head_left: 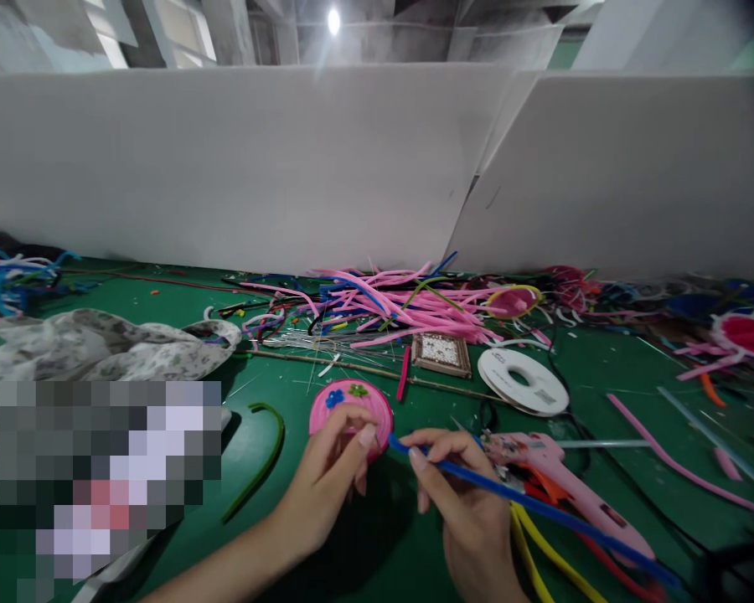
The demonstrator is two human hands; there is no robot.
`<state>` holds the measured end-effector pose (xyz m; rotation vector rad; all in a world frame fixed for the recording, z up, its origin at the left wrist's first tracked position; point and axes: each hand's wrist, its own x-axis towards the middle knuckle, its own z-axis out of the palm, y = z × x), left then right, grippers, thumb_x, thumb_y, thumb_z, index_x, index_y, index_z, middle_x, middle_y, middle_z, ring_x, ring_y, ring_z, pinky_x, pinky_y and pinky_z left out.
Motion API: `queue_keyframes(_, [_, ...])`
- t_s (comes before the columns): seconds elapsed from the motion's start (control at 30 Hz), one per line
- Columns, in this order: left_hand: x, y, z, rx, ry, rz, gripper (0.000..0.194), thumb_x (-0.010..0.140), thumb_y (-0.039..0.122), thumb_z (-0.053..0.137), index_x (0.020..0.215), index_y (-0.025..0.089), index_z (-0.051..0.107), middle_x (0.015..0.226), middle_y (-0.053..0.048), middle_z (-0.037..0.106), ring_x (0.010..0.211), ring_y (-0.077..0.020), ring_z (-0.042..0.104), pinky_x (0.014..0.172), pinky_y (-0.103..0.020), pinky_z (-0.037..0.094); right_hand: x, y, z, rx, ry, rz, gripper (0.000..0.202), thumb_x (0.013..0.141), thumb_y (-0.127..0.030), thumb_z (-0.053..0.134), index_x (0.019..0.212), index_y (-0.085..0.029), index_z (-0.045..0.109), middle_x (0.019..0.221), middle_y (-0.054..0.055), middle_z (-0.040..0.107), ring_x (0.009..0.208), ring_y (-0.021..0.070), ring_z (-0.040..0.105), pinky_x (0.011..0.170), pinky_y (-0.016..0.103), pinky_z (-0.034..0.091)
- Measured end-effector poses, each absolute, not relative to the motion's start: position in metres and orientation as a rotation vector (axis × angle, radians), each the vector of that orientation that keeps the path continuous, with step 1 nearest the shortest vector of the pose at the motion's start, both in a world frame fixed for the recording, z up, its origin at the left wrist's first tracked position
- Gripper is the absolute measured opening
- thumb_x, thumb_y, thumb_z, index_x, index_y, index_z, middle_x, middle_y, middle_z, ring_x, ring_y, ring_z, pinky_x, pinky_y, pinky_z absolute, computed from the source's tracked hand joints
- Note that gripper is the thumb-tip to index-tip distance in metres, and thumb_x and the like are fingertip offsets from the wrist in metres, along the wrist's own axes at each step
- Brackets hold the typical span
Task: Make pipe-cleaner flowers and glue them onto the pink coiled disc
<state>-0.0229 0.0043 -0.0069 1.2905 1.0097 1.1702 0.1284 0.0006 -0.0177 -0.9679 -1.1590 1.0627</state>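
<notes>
Thumb and fingers of my right hand (462, 494) pinch a long blue pipe cleaner (556, 515) near its left end. Its other end runs down to the lower right. My left hand (336, 461) is closed, thumb against curled fingers, at the front of a round pink disc (327, 419). Whatever sits between those fingertips, if anything, is hidden. On the disc are a blue flower (334, 399) and a green flower (358, 390). The blue tip is just right of the disc's edge. A bent green pipe cleaner (276, 444) lies left of my left hand.
Behind the hands lie a heap of pink pipe cleaners (408, 306), a framed tray of white bits (441, 355) and a white spool (496, 373). A pink glue gun (578, 481) rests at right. Patterned cloth (88, 343) lies at left. A white partition (257, 167) borders the green table.
</notes>
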Motion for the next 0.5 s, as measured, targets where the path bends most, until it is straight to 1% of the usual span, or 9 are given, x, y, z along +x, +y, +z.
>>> queue_keyframes(0.03, [-0.025, 0.005, -0.006, 1.423, 1.037, 1.192, 0.017, 0.092, 0.032, 0.047, 0.103, 0.022, 0.055, 0.085, 0.0, 0.057, 0.059, -0.0082, 0.051, 0.049, -0.018, 0.041, 0.129, 0.001, -0.018, -0.962, -1.148, 1.069, 0.015, 0.078, -0.025, 0.066, 0.073, -0.02, 0.053, 0.084, 0.002, 0.067, 0.042, 0.0036, 0.047, 0.037, 0.016, 0.041])
queue_keyframes(0.07, [-0.027, 0.006, -0.006, 1.582, 1.059, 1.202, 0.02, 0.091, 0.028, 0.051, 0.11, 0.024, 0.055, 0.094, -0.002, 0.059, 0.068, -0.0102, 0.056, 0.055, -0.019, 0.044, 0.13, 0.002, -0.018, -0.962, -1.143, 1.077, 0.015, 0.079, -0.025, 0.066, 0.073, -0.02, 0.053, 0.084, 0.002, 0.067, 0.041, 0.0036, 0.047, 0.037, 0.016, 0.041])
queue_keyframes(0.1, [-0.029, 0.007, -0.007, 1.748, 1.072, 1.203, 0.024, 0.09, 0.023, 0.053, 0.114, 0.025, 0.056, 0.099, -0.003, 0.06, 0.077, -0.0122, 0.058, 0.06, -0.02, 0.047, 0.129, 0.001, -0.018, -0.966, -1.148, 1.085, 0.015, 0.079, -0.026, 0.066, 0.074, -0.02, 0.053, 0.084, 0.002, 0.066, 0.042, 0.0036, 0.047, 0.037, 0.016, 0.041])
queue_keyframes(0.17, [-0.034, 0.009, -0.01, 2.032, 1.066, 1.205, 0.027, 0.088, 0.015, 0.054, 0.113, 0.025, 0.059, 0.101, -0.004, 0.062, 0.087, -0.014, 0.061, 0.07, -0.021, 0.049, 0.128, 0.0, -0.018, -0.987, -1.161, 1.093, 0.015, 0.079, -0.026, 0.066, 0.074, -0.021, 0.053, 0.084, 0.001, 0.066, 0.042, 0.0037, 0.049, 0.037, 0.016, 0.042])
queue_keyframes(0.23, [-0.038, 0.013, -0.013, 2.199, 1.049, 1.23, 0.027, 0.088, 0.01, 0.052, 0.11, 0.023, 0.061, 0.096, -0.004, 0.067, 0.086, -0.0129, 0.063, 0.073, -0.02, 0.05, 0.126, -0.001, -0.017, -1.006, -1.164, 1.093, 0.015, 0.078, -0.026, 0.067, 0.075, -0.021, 0.053, 0.084, 0.001, 0.065, 0.044, 0.0041, 0.05, 0.037, 0.015, 0.042])
queue_keyframes(0.33, [-0.042, 0.017, -0.017, 2.303, 1.023, 1.271, 0.025, 0.088, 0.006, 0.051, 0.105, 0.019, 0.064, 0.09, -0.003, 0.071, 0.081, -0.0113, 0.066, 0.072, -0.017, 0.051, 0.124, -0.001, -0.016, -1.004, -1.175, 1.099, 0.015, 0.078, -0.025, 0.067, 0.075, -0.02, 0.053, 0.084, 0.001, 0.066, 0.046, 0.005, 0.053, 0.042, 0.017, 0.046])
queue_keyframes(0.43, [-0.042, 0.019, -0.016, 2.28, 1.011, 1.296, 0.023, 0.087, 0.006, 0.052, 0.102, 0.018, 0.065, 0.09, -0.004, 0.072, 0.08, -0.0115, 0.067, 0.073, -0.018, 0.052, 0.124, 0.0, -0.014, -0.996, -1.196, 1.102, 0.014, 0.079, -0.024, 0.066, 0.077, -0.02, 0.052, 0.085, 0.002, 0.068, 0.049, 0.0061, 0.057, 0.047, 0.019, 0.05])
queue_keyframes(0.5, [-0.04, 0.018, -0.012, 2.206, 1.04, 1.258, 0.021, 0.088, 0.01, 0.053, 0.102, 0.019, 0.065, 0.088, -0.003, 0.072, 0.078, -0.0124, 0.067, 0.071, -0.019, 0.052, 0.124, 0.0, -0.013, -0.999, -1.181, 1.085, 0.014, 0.079, -0.024, 0.066, 0.076, -0.02, 0.053, 0.084, 0.003, 0.068, 0.05, 0.0073, 0.059, 0.049, 0.02, 0.051])
